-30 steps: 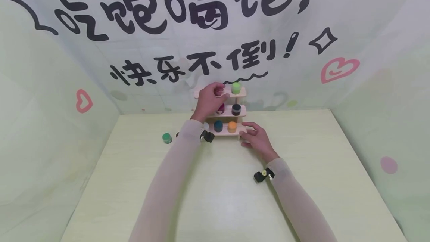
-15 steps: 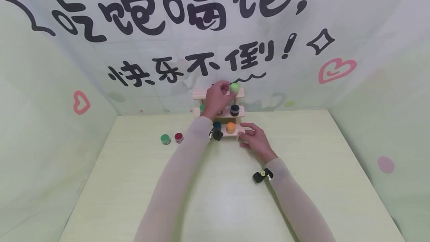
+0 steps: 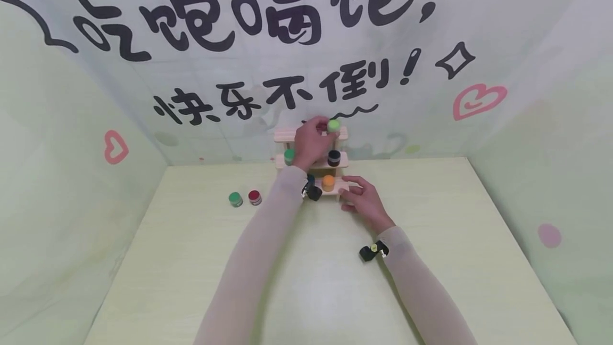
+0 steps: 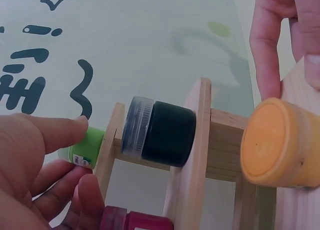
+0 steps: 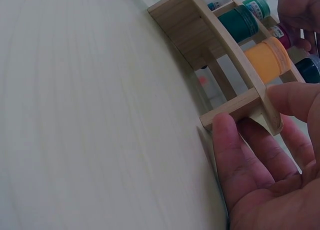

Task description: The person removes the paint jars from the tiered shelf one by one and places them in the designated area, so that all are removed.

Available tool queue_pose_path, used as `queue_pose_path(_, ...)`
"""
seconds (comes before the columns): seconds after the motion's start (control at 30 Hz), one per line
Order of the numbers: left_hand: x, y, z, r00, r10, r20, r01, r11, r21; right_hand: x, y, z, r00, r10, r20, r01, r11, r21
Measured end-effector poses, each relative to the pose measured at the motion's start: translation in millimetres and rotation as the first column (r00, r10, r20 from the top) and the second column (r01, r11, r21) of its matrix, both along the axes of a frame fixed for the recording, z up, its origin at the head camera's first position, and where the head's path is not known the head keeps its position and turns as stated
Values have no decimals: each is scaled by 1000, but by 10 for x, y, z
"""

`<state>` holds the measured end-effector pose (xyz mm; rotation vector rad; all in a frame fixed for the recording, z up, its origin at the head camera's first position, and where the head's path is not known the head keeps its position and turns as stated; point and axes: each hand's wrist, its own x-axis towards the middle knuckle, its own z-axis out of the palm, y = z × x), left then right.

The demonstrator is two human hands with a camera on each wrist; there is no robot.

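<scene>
A three-tier wooden rack (image 3: 286, 134) holds small paint jars near the back wall. My left hand (image 3: 312, 142) pinches a light green jar (image 3: 333, 126) at the right of the top tier, thumb and fingers on its sides in the left wrist view. Below it on the middle tier stand a dark jar (image 3: 333, 158), a green jar (image 3: 289, 157) and a magenta jar (image 4: 137, 220), the last hidden in the head view. The lowest tier bears an orange jar (image 3: 328, 183) and a dark teal jar (image 5: 239, 24). My right hand (image 3: 366, 204) grips the rack's right end.
On the table (image 3: 306, 281), left of the rack, a green-lidded jar (image 3: 235, 199) and a red-lidded jar (image 3: 255, 197) stand close together. A printed cloth wall (image 3: 215, 68) rises right behind the rack, with cloth sides left and right.
My left hand has moved right along the top tier and now pinches the light green jar. The red-lidded jar and green middle-tier jar have come into sight. My right hand has stayed on the rack.
</scene>
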<state>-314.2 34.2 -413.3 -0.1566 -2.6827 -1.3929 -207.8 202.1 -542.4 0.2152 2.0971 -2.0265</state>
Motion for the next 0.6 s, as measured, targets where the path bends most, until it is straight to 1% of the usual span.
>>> queue_pose_path(0.1,20,-56,-2,1000,-19,2,19,998,59,2,-3,-2,1000,2,5,-2,1000,3)
queue_pose_path(0.23,47,-139,-13,998,-59,13,57,989,134,-3,-4,-2,1000,-1,3,1,1000,-2)
queue_pose_path(0.33,64,-207,-49,996,-86,10,82,977,199,-8,-6,2,1000,1,0,-1,1000,-1)
queue_pose_path(0.43,107,-284,-78,995,-101,13,95,961,259,-12,-13,3,1000,6,-3,-6,1000,-1)
queue_pose_path(0.5,145,-336,-71,993,-112,23,101,953,286,-13,-12,1,1000,8,-5,-8,1000,-4)
queue_pose_path(0.6,196,-409,-39,992,-116,45,97,950,296,-19,-10,0,1000,7,-5,-7,1000,-12)
